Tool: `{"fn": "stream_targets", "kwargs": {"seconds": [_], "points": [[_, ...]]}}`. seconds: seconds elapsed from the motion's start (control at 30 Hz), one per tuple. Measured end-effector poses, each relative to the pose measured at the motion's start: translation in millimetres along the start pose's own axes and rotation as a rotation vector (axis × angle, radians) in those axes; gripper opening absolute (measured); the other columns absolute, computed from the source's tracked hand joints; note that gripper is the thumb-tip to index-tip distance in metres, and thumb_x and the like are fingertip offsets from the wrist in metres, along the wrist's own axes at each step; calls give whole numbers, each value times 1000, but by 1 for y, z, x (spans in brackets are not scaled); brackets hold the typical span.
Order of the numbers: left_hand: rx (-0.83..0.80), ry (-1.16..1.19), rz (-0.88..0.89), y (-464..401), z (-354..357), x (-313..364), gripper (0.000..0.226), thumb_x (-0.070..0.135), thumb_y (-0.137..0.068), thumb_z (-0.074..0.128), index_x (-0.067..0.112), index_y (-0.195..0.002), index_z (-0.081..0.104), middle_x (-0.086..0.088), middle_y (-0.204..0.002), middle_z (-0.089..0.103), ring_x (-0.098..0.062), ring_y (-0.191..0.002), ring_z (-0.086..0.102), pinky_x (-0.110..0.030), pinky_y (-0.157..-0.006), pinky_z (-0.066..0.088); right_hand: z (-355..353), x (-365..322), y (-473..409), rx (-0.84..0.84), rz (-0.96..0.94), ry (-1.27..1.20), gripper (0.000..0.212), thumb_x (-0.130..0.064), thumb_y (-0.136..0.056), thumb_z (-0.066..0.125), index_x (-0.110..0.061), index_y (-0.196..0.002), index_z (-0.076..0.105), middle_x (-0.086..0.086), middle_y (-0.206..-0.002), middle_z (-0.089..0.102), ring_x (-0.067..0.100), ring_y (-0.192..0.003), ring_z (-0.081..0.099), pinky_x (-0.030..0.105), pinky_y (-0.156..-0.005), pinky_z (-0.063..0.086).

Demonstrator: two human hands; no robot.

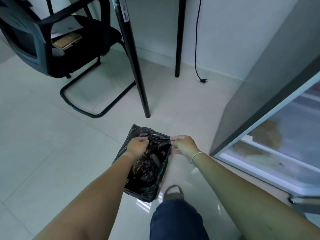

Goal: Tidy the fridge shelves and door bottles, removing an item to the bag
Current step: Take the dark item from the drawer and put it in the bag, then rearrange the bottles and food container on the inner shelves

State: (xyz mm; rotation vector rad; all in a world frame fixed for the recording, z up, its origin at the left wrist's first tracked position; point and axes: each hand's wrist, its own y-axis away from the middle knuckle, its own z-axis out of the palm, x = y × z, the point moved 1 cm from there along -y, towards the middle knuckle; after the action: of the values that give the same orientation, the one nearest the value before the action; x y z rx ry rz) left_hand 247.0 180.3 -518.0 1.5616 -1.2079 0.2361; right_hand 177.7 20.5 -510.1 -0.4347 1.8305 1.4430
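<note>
A black plastic bag point(147, 184) hangs above the pale tiled floor in front of me, its mouth held apart. My left hand point(137, 147) grips the left rim of the bag with closed fingers. My right hand point(184, 144) pinches the right rim between thumb and fingers. Something dark lies inside the bag; I cannot tell what it is. The fridge point(270, 87) stands at the right with its lower compartment point(284, 144) showing brown stains on the inside.
A black chair point(57, 49) holding papers stands at the far left. Two black table legs point(136, 70) rise ahead. A loose power cord point(197, 49) with its plug lies on the floor by the wall. My knee and foot point(173, 193) are below the bag.
</note>
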Motion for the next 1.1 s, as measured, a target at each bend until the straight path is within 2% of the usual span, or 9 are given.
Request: {"fn": "stream_targets", "kwargs": {"seconds": [0.27,0.33,0.43,0.53,0.77,0.83,0.93,1.03,1.1], "points": [[-99,-39,158,42,53,68,35,16,-93,52,5,-125,60,-19,-130,59,-30,-122,54,-40,-109,41,-88,-12,46,161,-67,-71,28,1,-90,50,3,-116,62,0,-69,52,11,-60,48,21,-60,47],[-121,-47,217,60,71,87,35,15,-92,53,4,-125,60,-16,-118,64,-29,-110,59,-36,-104,45,-115,-14,66,208,-92,-104,26,0,-90,51,1,-114,63,1,-69,53,11,-61,48,21,-60,47],[-173,-61,278,89,97,112,34,13,-93,51,3,-125,59,-4,-81,56,-20,-76,51,-30,-74,47,-153,-12,91,278,-127,-131,22,0,-90,52,-4,-109,63,2,-67,51,11,-59,47,21,-59,45],[-210,-85,324,117,124,131,35,14,-93,51,4,-126,57,1,-74,51,-13,-66,47,-30,-75,45,-187,-5,114,346,-163,-122,24,-2,-89,54,-3,-111,64,2,-68,53,10,-58,47,21,-58,46],[-323,-152,458,182,187,168,36,15,-94,51,4,-128,56,-11,-109,60,-25,-90,53,-32,-87,45,-263,8,176,495,-247,-155,21,-3,-88,56,-8,-105,67,6,-81,61,15,-68,56,23,-56,48],[-345,-165,496,200,201,180,36,16,-94,51,3,-128,56,-17,-127,60,-32,-110,57,-36,-100,45,-281,11,193,536,-258,-181,24,-4,-88,57,-3,-109,68,6,-85,60,19,-78,56,25,-57,49],[-364,-174,539,221,220,197,34,14,-93,53,2,-124,59,-23,-132,57,-36,-124,52,-40,-106,42,-306,14,212,589,-273,-213,23,-4,-87,58,-4,-107,69,7,-80,59,19,-70,54,26,-59,49],[-389,-180,566,238,236,209,34,14,-93,54,3,-124,59,-19,-131,59,-34,-123,53,-39,-106,42,-323,15,227,627,-285,-240,15,-3,-86,58,-14,-84,69,2,-68,58,19,-64,52,30,-65,49],[-409,-193,577,248,244,215,35,16,-93,53,5,-126,58,-17,-132,58,-32,-124,53,-40,-108,42,-332,15,234,649,-283,-242,25,-4,-85,59,-22,-68,63,0,-66,57,21,-65,52,34,-70,47]]}}
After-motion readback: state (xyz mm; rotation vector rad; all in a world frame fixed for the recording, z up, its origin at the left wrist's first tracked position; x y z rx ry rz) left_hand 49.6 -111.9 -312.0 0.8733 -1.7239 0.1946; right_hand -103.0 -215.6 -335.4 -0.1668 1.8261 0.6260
